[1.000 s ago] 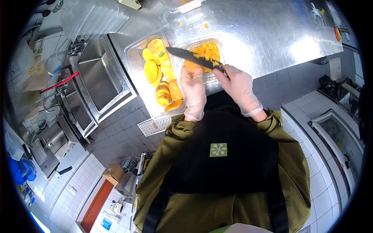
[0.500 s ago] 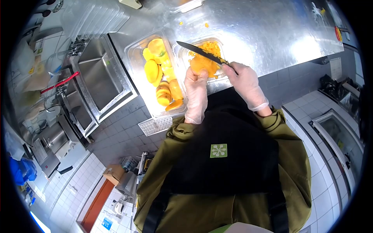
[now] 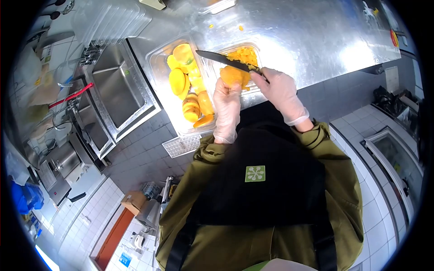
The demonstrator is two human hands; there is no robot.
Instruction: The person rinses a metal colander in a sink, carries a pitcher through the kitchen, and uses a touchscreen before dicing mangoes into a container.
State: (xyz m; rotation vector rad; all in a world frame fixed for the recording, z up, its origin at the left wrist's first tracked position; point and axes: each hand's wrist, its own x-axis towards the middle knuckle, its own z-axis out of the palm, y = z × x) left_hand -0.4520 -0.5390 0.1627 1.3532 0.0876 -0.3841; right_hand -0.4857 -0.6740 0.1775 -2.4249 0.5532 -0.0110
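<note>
In a clear glove, my left hand grips a peeled orange-yellow piece of mango from below. My right hand, gloved too, is closed around the handle of a knife. The dark blade points left and lies across the top of the mango. Under and behind them is a clear plastic container holding small diced mango. Left of it, a longer clear tub holds larger mango pieces, some of them scored or sliced.
Metal worktop runs under both containers. A steel sink lies to the left, with stacked clear containers behind it. A few fruit scraps lie on the worktop. A glass-topped unit stands at right.
My right hand has moved slightly left and the knife has slid left across the mango, its tip now nearer the long tub. My left hand stays nearly in place.
</note>
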